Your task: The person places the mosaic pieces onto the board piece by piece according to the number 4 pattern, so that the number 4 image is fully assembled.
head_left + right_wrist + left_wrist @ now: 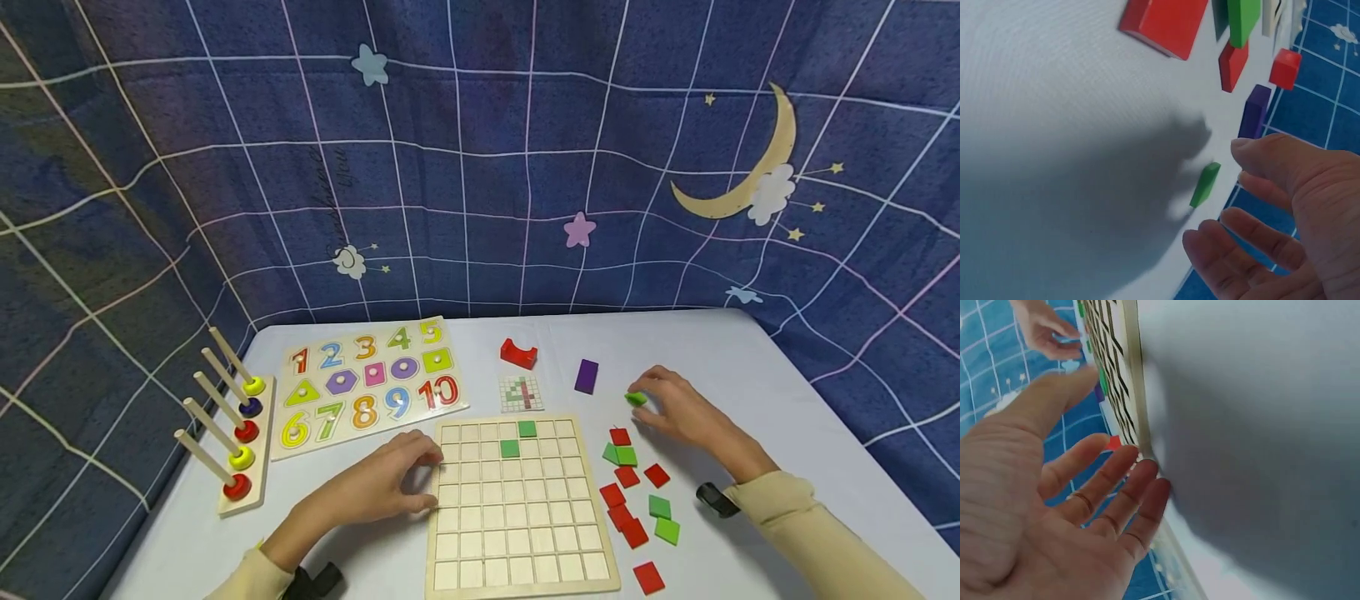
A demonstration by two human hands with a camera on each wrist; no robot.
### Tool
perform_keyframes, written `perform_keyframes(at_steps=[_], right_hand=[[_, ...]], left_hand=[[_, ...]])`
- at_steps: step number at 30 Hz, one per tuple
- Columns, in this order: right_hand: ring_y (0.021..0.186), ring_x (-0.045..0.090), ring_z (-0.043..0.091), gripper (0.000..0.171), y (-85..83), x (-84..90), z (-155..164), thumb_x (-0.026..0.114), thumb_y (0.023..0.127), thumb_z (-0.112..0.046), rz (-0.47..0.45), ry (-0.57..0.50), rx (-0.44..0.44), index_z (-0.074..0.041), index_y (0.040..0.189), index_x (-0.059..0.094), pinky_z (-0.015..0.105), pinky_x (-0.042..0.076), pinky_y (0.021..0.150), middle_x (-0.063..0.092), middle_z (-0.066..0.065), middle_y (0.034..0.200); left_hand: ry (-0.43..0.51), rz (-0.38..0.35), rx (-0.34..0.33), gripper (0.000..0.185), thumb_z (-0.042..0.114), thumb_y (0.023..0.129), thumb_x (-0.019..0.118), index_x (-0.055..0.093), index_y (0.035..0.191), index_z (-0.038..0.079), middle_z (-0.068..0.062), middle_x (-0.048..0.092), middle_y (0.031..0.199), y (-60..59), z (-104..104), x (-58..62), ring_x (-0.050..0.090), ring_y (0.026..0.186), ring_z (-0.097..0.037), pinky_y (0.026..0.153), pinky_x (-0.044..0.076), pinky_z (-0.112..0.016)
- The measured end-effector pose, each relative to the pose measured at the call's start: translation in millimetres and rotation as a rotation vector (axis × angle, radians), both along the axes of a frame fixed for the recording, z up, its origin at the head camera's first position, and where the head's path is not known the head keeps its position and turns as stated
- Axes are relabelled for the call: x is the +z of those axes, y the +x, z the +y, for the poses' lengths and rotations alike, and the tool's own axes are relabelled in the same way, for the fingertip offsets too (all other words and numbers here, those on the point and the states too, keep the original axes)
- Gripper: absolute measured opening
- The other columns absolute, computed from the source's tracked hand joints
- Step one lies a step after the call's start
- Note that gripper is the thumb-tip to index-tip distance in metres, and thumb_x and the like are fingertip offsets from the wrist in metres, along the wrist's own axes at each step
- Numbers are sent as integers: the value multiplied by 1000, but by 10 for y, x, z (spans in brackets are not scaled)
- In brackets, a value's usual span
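A wooden grid board [491, 542] lies on the table with two green square tiles in its upper cells, one of them this tile [510, 448]. My left hand [382, 483] is at the board's left edge, fingers spread; whether they touch it I cannot tell. In the left wrist view that hand [1085, 506] holds nothing. My right hand [678, 408] reaches over a loose green tile [636, 399] right of the board. In the right wrist view the tile [1205, 185] lies between thumb and fingers, apparently not gripped.
Loose red tiles [634, 533] and green tiles [667, 531] lie right of the board. Behind it are a pattern card [521, 393], a red notched block [519, 353] and a purple block [587, 377]. A number puzzle [277, 442] and ring-peg stand [258, 479] occupy the left.
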State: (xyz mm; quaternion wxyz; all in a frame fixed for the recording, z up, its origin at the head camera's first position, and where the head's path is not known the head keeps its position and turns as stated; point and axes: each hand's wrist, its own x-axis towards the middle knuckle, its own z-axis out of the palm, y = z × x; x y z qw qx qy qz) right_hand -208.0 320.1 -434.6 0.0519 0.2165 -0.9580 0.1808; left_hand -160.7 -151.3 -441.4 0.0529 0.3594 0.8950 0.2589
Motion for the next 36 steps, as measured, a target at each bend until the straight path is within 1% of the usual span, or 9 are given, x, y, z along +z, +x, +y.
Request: perform_keyframes(at_steps=[2,4,9,14,18,22,26,31,36], right_hand=[[104,69,39,26,-21,-18,1,81,89,-4,8,-7,21,5,113,76,56,59,94,69,23,114],[101,70,37,25,-46,-37,-3,81,88,-2,16,-13,25,6,112,76,54,61,91,69,23,113],[93,70,32,23,-113,-68,-22,83,87,-1,28,3,0,6,109,77,50,63,87,71,21,107],[82,64,23,18,-160,-72,-43,83,86,1,34,14,-30,4,103,79,46,63,81,71,15,96],[79,63,21,14,-179,-81,-48,82,86,3,62,14,-35,3,99,79,44,62,79,71,14,92],[78,64,23,13,-184,-98,-52,82,85,5,88,6,-21,4,97,79,45,61,77,71,15,91],[81,65,24,14,-183,-95,-75,81,85,5,62,6,-33,4,99,79,46,62,81,71,15,93],[81,65,24,14,-195,-117,-87,80,85,7,40,-9,-25,3,98,78,48,62,81,72,15,92],[81,64,23,16,-184,-123,-95,80,83,7,20,-20,-30,2,98,79,47,62,81,72,14,93]], left_hand=[[-1,-59,-8,52,29,87,89,64,130,13,1,64,125,-18,-37,-16,62,116,-18,105,53,-40],[-1,-72,-12,59,31,85,91,62,134,13,0,62,131,-32,-61,-35,61,120,-19,108,51,-43],[-18,-47,-1,67,36,82,94,61,134,10,-6,57,142,-33,-61,-72,55,131,-27,113,48,-50],[-45,-26,31,75,41,81,94,60,138,5,-12,54,147,-40,-39,-85,54,136,-33,114,48,-52],[-60,-17,17,77,42,84,92,59,143,4,-13,54,150,-54,-33,-80,53,138,-33,115,47,-55],[-80,-14,-5,77,44,87,88,57,146,7,-15,52,154,-42,-45,-83,51,141,-36,115,42,-63],[-105,-12,-8,77,47,89,85,55,149,10,-17,49,158,-11,-65,-81,47,145,-38,116,37,-69],[-131,-6,0,77,50,89,84,55,149,11,-16,50,157,16,-75,-65,47,145,-36,116,37,-68],[-132,-23,5,78,50,89,84,55,149,11,-16,50,158,24,-71,-58,47,146,-37,116,36,-68]])
